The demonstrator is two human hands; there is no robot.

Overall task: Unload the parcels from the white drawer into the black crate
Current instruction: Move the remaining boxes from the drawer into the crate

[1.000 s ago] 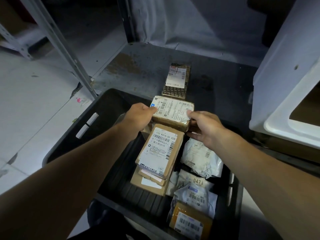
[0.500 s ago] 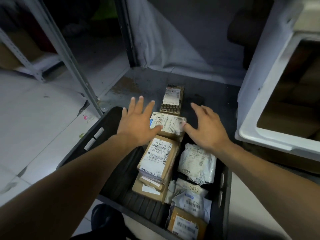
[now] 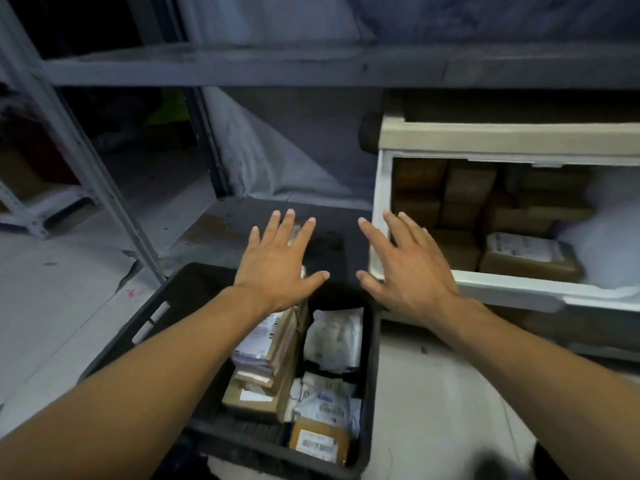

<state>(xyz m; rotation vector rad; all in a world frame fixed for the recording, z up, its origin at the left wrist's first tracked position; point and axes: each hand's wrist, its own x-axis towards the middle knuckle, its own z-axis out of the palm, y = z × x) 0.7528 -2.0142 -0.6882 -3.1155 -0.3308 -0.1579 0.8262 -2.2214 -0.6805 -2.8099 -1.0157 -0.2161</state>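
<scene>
Grey shelving (image 3: 242,65) backs a black crate (image 3: 370,375) of parcels (image 3: 263,348); left hand (image 3: 277,265) and right hand (image 3: 408,268) hover spread, holding nothing, beside the white drawer (image 3: 381,188).

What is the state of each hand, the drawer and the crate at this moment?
Left hand: open, fingers spread, holds nothing.
Right hand: open, fingers spread, holds nothing.
White plastic drawer: pulled open, brown cardboard parcels inside.
Black plastic crate: partly filled with boxes and white bags.
</scene>
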